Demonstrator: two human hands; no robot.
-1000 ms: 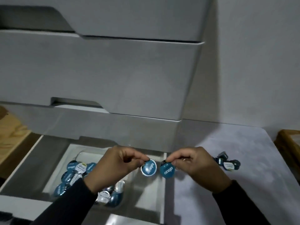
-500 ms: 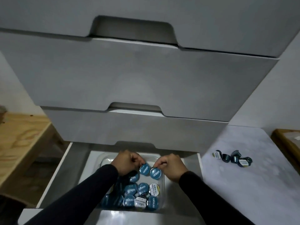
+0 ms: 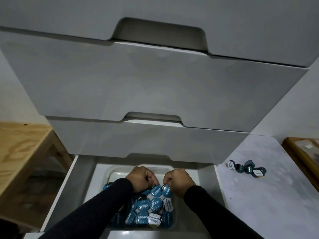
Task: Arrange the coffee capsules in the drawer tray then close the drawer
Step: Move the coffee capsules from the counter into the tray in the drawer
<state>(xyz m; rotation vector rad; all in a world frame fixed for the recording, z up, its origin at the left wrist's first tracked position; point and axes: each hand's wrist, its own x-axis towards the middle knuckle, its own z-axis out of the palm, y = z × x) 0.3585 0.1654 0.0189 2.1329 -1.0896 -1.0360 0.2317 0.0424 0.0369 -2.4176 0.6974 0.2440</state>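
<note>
The bottom drawer (image 3: 72, 183) stands pulled out, with a clear plastic tray (image 3: 120, 171) inside it. Several blue-lidded and white-lidded coffee capsules (image 3: 151, 214) fill the tray's near half. My left hand (image 3: 141, 178) pinches a blue capsule (image 3: 155, 190) above the tray's middle. My right hand (image 3: 179, 181) pinches another blue capsule (image 3: 166, 190) right beside it, the two lids almost touching. Both hands sit inside the drawer opening, below the front of the drawer above.
Several loose capsules (image 3: 246, 169) lie on the white counter (image 3: 259, 204) to the right. Closed grey drawer fronts (image 3: 155, 83) rise above. A wooden shelf (image 3: 22, 149) stands at the left, and a wooden-framed object (image 3: 303, 152) at the far right.
My view has swung left and down over the drawer. Both hands, each with its capsule, have moved from the drawer's right edge to over the tray and sunk lower.
</note>
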